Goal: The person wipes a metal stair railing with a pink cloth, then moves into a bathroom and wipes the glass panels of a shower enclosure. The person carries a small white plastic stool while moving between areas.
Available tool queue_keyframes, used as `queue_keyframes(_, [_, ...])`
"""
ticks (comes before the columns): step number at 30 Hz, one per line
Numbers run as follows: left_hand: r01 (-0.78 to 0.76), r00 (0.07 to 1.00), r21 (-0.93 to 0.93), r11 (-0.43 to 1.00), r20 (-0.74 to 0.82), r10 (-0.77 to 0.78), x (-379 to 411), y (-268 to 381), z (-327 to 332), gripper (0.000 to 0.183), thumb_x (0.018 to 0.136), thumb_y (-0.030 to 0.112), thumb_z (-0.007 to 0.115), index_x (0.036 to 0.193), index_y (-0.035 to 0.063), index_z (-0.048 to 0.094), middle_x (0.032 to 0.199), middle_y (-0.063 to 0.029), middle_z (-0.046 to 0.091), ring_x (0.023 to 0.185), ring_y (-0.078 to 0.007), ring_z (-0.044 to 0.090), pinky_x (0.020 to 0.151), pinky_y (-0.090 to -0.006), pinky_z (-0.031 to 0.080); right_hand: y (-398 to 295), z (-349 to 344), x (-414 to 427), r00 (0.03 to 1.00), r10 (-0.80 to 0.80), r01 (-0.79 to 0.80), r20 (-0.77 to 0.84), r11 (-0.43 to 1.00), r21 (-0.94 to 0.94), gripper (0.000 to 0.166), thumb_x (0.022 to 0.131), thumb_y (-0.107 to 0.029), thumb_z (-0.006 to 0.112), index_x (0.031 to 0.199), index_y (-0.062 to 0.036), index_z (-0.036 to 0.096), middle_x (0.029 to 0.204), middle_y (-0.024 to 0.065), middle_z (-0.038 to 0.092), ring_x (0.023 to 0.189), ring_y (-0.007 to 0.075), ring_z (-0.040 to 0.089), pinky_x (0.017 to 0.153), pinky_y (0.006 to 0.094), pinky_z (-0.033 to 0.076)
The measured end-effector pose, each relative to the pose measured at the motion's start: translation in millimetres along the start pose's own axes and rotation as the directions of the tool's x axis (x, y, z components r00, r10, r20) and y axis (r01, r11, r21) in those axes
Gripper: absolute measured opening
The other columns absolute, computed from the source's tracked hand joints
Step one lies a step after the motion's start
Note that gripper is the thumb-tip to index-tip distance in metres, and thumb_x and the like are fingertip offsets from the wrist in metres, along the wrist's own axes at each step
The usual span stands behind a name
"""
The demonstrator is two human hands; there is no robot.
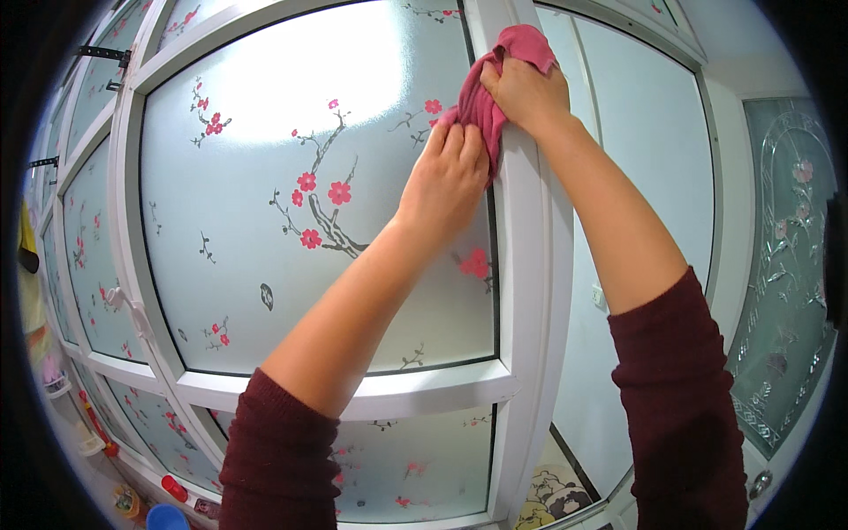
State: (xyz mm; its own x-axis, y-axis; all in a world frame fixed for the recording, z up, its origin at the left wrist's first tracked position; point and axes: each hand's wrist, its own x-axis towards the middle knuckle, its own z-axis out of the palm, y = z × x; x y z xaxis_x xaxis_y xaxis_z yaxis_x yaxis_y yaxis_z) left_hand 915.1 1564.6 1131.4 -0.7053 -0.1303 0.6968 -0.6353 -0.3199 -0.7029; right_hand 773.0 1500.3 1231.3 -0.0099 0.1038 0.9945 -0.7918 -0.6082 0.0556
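Observation:
A pink cloth (482, 109) is bunched against the right edge of a frosted glass pane (218, 199) and its white frame (520, 278). My right hand (530, 93) grips the upper part of the cloth, over the frame's upright. Lower and to the left, my left hand (450, 175) has its fingers bent onto the cloth's lower left side, at the glass. Fingertips of both hands are partly hidden in the folds. Plum blossom branches in red and grey decorate the pane.
A white handle (132, 311) juts from the frame at left. Black metal brackets (106, 54) stick out above it. On the floor stand a blue basin (167, 517) and a red object (174, 488). A doorway with a cartoon mat (553, 497) and a patterned glass door (785, 265) lie right.

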Motion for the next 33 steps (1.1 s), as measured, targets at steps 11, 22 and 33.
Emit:
queue_keyframes(11, [0.269,0.962,0.081,0.96,-0.068,-0.264,13,-12,12,0.044,0.079,0.018,0.062,0.117,-0.0041,0.055,0.119,-0.0156,0.054,0.111,-0.0305,0.05,0.105,-0.046,0.032,4,-6,-5,0.989,-0.067,0.075,-0.134,0.996,0.053,0.042,0.089,-0.038,0.044,0.085,-0.0036,0.068,0.084,0.0164,0.068,0.084,0.0358,0.064,0.079,0.0438,0.05])
queue_keyframes(22, [0.347,0.937,-0.341,0.874,0.094,-0.335,-87,22,-41,0.029,0.077,0.022,0.068,0.096,0.0035,0.055,0.104,-0.0152,0.054,0.086,-0.0318,0.056,0.079,-0.0429,0.044,-29,-3,-109,0.89,-0.436,0.454,-0.133,0.872,0.181,0.032,0.078,-0.013,0.057,0.108,-0.0013,0.06,0.119,0.0192,0.057,0.119,0.0373,0.047,0.112,0.043,0.028])
queue_keyframes(33, [0.484,0.868,-0.088,0.871,-0.083,-0.49,-108,-38,-18,0.048,0.078,0.021,0.06,0.121,-0.0006,0.051,0.123,-0.0188,0.051,0.114,-0.0369,0.047,0.106,-0.0512,0.028,-128,39,-116,0.976,-0.123,0.171,-0.18,0.945,0.279,0.037,0.079,-0.017,0.057,0.112,0.0,0.057,0.118,0.0202,0.055,0.12,0.0391,0.044,0.113,0.048,0.022])
